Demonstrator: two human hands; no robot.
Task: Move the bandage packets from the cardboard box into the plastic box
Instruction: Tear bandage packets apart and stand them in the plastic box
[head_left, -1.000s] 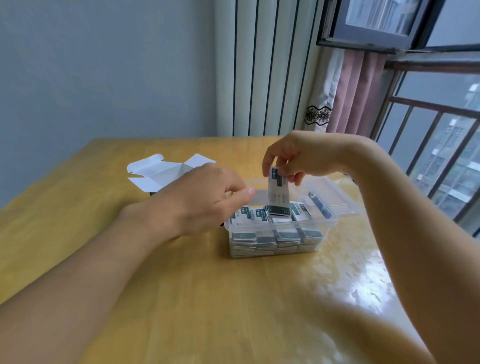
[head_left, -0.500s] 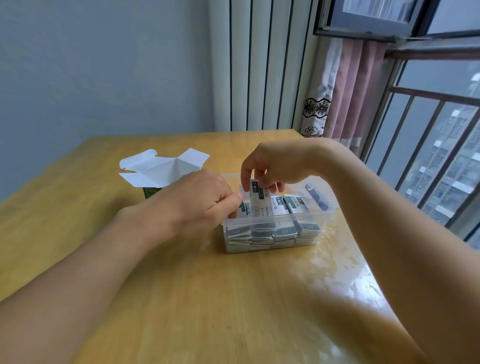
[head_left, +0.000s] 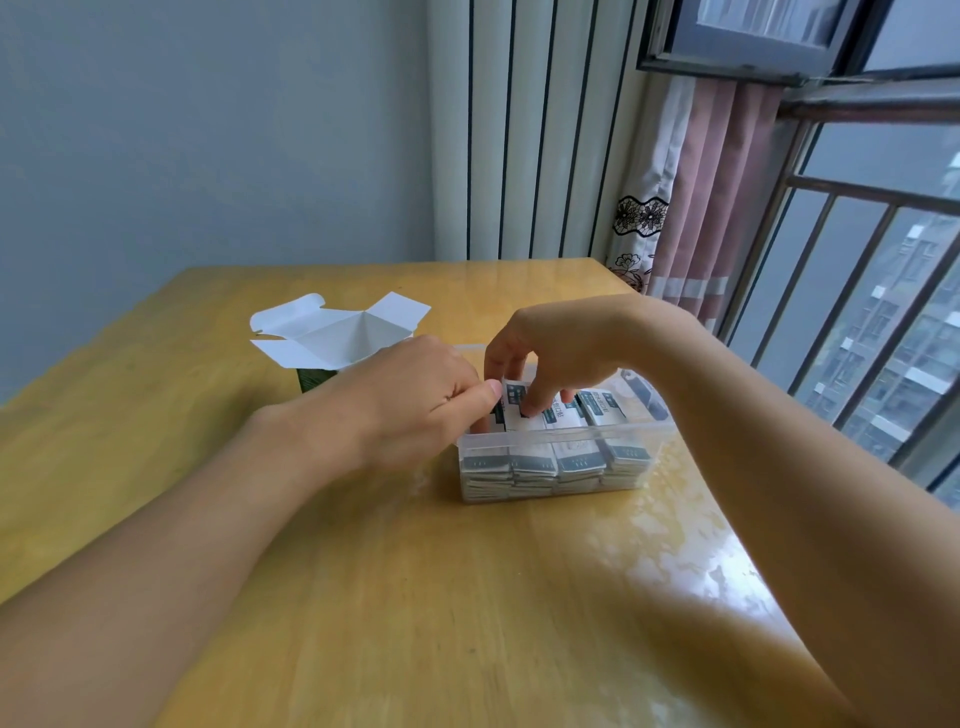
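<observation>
The packets (head_left: 550, 457) sit in tidy stacks in the plastic box (head_left: 644, 434), in the middle of the frame on the worktop (head_left: 363, 597). The box looks nearly full. The right hand (head_left: 540, 358) pinches one packet (head_left: 519, 410) and pushes it down onto a stack near the left end. The left hand (head_left: 415, 400) is at the left edge of the box, thumb and finger pinched at the packets there.

To do this well, I think the packet should go in flat and line up with its stack. Press gently, so nothing bends or pops out.

The cardboard box (head_left: 337, 338) stands open to the upper left, partly behind the left hand. I cannot see if any packets are left inside. The left fingertips are hidden too.
</observation>
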